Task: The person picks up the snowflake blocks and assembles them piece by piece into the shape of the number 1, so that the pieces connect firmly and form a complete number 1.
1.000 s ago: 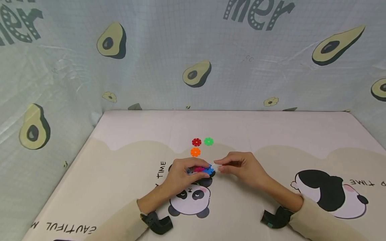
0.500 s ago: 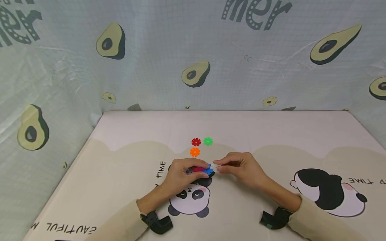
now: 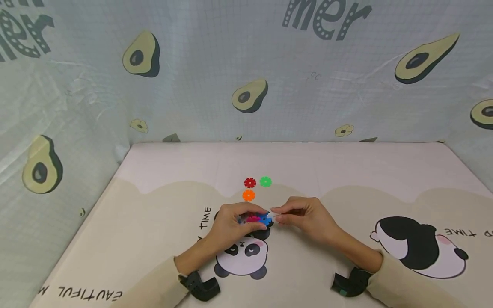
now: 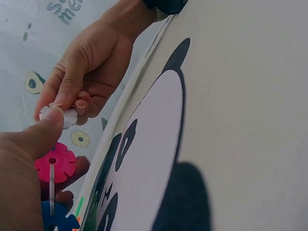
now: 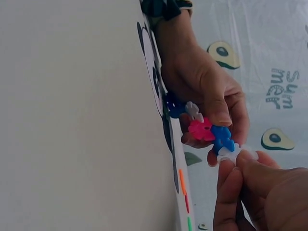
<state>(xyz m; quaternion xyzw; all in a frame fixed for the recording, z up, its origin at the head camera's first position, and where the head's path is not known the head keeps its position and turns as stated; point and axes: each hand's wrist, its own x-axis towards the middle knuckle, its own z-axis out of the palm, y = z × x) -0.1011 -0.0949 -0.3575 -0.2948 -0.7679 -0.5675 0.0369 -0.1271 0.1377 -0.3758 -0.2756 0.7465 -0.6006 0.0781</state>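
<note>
My left hand point(image 3: 233, 220) grips a short chain of notched plastic snowflake discs between thumb and fingers. In the right wrist view the chain runs from a blue disc point(image 5: 175, 108) through a white disc point(image 5: 193, 110) and a pink disc point(image 5: 199, 129) to a second blue disc point(image 5: 222, 139). Between thumb and forefinger my right hand point(image 3: 310, 218) pinches another white disc point(image 5: 228, 155), which touches the edge of that second blue disc. Fingers partly cover this contact, so how deep the slots sit I cannot tell.
Beyond the hands, a red disc point(image 3: 250, 182), a green disc point(image 3: 265, 182) and an orange disc point(image 3: 248, 195) lie flat on the table. The printed tablecloth point(image 3: 154, 239) shows panda drawings. An avocado-patterned curtain point(image 3: 200, 85) hangs behind the far edge.
My right hand has shifted very slightly left and down in the head view, still pinching the white disc against the chain. The left hand's grip looks the same.
</note>
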